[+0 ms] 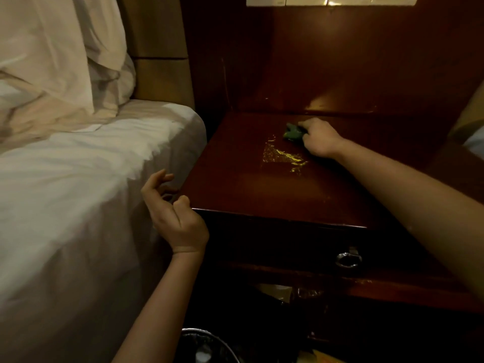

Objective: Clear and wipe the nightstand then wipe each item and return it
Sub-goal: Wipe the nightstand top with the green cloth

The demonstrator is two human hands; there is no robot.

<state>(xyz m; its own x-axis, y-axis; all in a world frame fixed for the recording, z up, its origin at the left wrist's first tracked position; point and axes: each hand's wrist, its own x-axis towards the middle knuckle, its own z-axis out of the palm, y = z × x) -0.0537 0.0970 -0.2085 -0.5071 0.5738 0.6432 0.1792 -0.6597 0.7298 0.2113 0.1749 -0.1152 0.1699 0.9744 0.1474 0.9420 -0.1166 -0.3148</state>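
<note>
The dark red wooden nightstand [235,179] fills the middle of the view, and nothing but the cloth lies on its top. My right hand [318,137] reaches over the far part of the top and grips a small bunched green cloth [293,132], pressing it on the wood. A glossy, scratched patch glints just in front of the cloth. My left hand [172,213] hangs by the nightstand's front left corner, fingers loosely curled, holding nothing, thumb close to the edge.
A bed with white sheets [78,192] and a pillow [52,61] stands close on the left. The drawer below has a metal ring pull [348,259]. A round bin [207,347] sits on the floor in front. A wall panel rises behind.
</note>
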